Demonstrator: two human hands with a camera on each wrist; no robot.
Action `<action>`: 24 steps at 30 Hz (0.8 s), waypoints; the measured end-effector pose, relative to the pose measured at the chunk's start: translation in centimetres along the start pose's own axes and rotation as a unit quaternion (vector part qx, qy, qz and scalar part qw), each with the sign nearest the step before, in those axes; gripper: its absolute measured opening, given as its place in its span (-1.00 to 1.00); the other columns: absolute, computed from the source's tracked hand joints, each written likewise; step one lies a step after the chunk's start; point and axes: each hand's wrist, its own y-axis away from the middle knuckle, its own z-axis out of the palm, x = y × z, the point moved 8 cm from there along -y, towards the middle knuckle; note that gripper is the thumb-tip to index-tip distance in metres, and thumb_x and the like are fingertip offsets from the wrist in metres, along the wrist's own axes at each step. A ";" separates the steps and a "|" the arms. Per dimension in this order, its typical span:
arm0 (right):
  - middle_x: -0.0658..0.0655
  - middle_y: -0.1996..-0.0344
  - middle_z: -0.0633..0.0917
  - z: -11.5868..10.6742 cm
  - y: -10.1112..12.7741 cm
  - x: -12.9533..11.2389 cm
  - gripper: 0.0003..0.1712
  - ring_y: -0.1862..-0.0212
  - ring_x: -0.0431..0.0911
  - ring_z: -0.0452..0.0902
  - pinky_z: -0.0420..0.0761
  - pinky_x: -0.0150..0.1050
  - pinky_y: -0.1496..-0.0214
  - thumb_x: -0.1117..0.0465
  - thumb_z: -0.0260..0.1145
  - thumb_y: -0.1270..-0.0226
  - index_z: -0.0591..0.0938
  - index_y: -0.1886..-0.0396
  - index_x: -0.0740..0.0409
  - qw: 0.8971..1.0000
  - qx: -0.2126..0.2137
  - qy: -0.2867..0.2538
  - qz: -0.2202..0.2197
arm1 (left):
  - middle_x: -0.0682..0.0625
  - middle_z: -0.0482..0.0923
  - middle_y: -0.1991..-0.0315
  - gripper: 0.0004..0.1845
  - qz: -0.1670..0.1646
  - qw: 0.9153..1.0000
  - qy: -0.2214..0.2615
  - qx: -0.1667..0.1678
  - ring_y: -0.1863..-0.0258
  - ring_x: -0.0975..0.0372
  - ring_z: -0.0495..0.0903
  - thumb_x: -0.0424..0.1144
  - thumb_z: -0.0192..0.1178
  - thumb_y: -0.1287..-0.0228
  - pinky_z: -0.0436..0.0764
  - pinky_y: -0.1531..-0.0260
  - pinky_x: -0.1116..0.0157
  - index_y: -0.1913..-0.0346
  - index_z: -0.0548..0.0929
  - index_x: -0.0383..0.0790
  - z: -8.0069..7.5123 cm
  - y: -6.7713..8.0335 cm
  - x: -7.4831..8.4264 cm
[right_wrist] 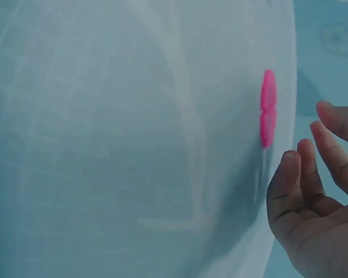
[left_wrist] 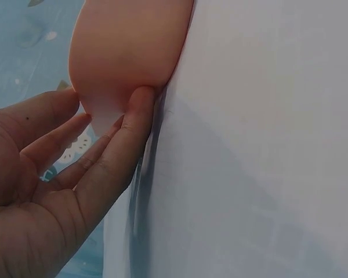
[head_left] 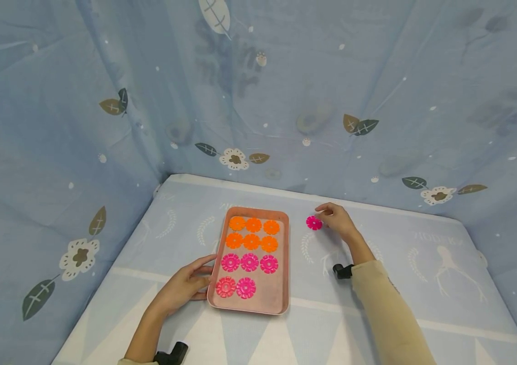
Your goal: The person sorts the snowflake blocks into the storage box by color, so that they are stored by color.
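A shallow pink tray [head_left: 273, 295] stands on the table, bearing several orange flower-shaped discs [head_left: 251, 241] in its far half and several pink ones [head_left: 249, 262] in its near half. My left hand [head_left: 181, 288] is at the tray's left side, its fairly straight fingers touching the tray wall [left_wrist: 127, 46] in the left wrist view. Right of the tray, a single magenta flower-shaped disc [head_left: 314, 223] lies on the table. My right hand [head_left: 337, 219] hovers right beside it; in the right wrist view the fingers [right_wrist: 287, 174] are parted, with the disc [right_wrist: 268, 110] just outside them.
The table [head_left: 404, 304] has a pale blue and white printed cover. Blue printed fabric [head_left: 285, 91] hangs behind and at both sides. A black wrist mount [head_left: 342, 271] sits at the right wrist, another [head_left: 172, 354] at the left. Bare tray floor shows at the near right corner.
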 end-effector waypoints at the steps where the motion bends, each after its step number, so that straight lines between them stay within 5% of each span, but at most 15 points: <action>1: 0.27 0.05 0.59 0.1 -0.1 0.3 -0.65 0.15 0.02 0.48 0.54 -0.21 0.18 0.24 0.30 -0.42 0.60 -0.13 0.28 1.000 -0.001 0.005 0.006 | -0.35 0.37 -0.27 -0.39 0.000 1.000 0.001 -0.001 0.00 -0.10 0.65 -0.30 0.19 -0.46 0.71 0.16 0.06 -0.51 0.31 -0.15 0.0 0.0 0.0; 24: 0.24 0.20 0.52 1.2 -0.6 1.0 -0.56 0.17 0.06 0.40 0.46 -0.14 0.16 0.30 0.45 -0.25 0.58 -0.10 0.31 0.997 -0.029 0.071 -0.005 | -0.35 0.37 -0.27 -0.40 0.005 1.000 0.000 -0.001 -0.02 -0.09 0.64 -0.31 0.18 -0.47 0.71 0.16 0.05 -0.51 0.30 -0.14 0.0 0.0 -0.1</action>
